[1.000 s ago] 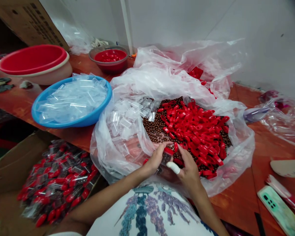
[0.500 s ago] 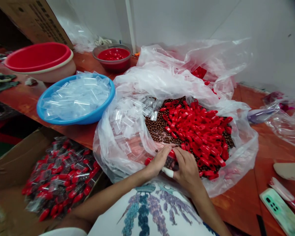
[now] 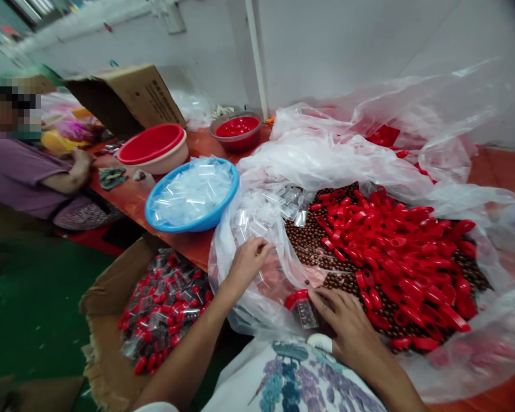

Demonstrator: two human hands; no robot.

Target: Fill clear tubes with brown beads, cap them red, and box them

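My left hand [image 3: 249, 262] is over the left side of the plastic bag, its fingers loosely bent and apart. Just beyond it are clear plastic cases [image 3: 257, 217], and I see nothing in its grasp. My right hand [image 3: 347, 320], with a white wrap on the thumb, lies low at the bag's near edge with its fingers stretched out. By its fingertips is a small clear case with a red cap [image 3: 305, 312]; a second red piece shows beside it. Past the right hand, red ring-shaped caps [image 3: 381, 246] lie heaped on small brown beads [image 3: 304, 240].
A blue basin [image 3: 232, 200] of clear sleeves stands left of the bag [image 3: 283, 154]. Behind it are a red basin [image 3: 154, 143] and a bowl [image 3: 236, 134] of red pieces. Below, a cardboard box [image 3: 98, 320] holds capped cases. Another person [image 3: 21, 171] sits far left.
My left hand has left the capped case and moved up and left towards the clear cases. My right hand stays by the capped case. The view has swung left, bringing a person into sight.
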